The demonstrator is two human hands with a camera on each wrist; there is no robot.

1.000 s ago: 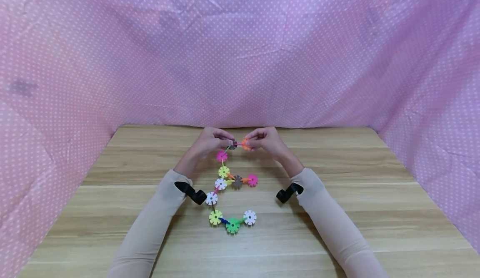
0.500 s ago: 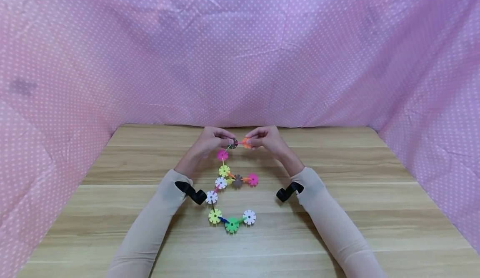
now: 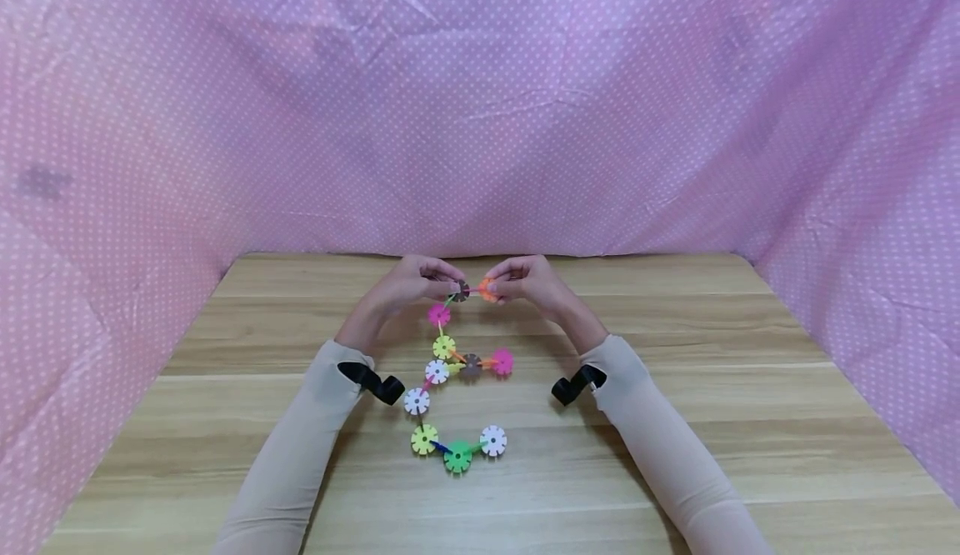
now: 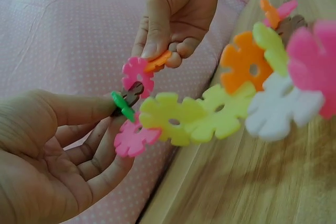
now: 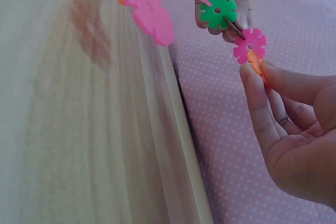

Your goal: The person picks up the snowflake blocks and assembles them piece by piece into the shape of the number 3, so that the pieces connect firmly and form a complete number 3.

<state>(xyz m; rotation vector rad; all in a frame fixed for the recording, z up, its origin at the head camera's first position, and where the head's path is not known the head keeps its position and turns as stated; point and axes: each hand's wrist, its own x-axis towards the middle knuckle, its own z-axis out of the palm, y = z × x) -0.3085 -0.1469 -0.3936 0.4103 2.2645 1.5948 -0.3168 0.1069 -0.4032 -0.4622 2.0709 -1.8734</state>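
Slotted snowflake discs in several colours are joined edge to edge in a branching chain, shaped roughly like an E in the head view. At its far end my left hand [image 3: 411, 284] pinches a brown disc [image 3: 462, 291] between thumb and fingers. A green disc [image 4: 123, 106] joins that brown one, and a pink disc [image 4: 131, 138] follows. My right hand [image 3: 531, 284] pinches an orange disc [image 5: 255, 65]. Between the two hands, a pink disc [image 5: 251, 44] links the orange disc to the brown one. Yellow discs [image 4: 220, 111] continue the chain.
The side branch ends in a pink disc [image 3: 502, 362]. The near branch runs through a green disc [image 3: 457, 457] to a white disc [image 3: 492, 441]. Under it is a wooden table [image 3: 637, 472]; a pink dotted cloth [image 3: 480, 105] hangs behind the far edge.
The chain and my left hand have shifted slightly left and toward me in the head view, which itself moved a little. Both hands keep their pinch.
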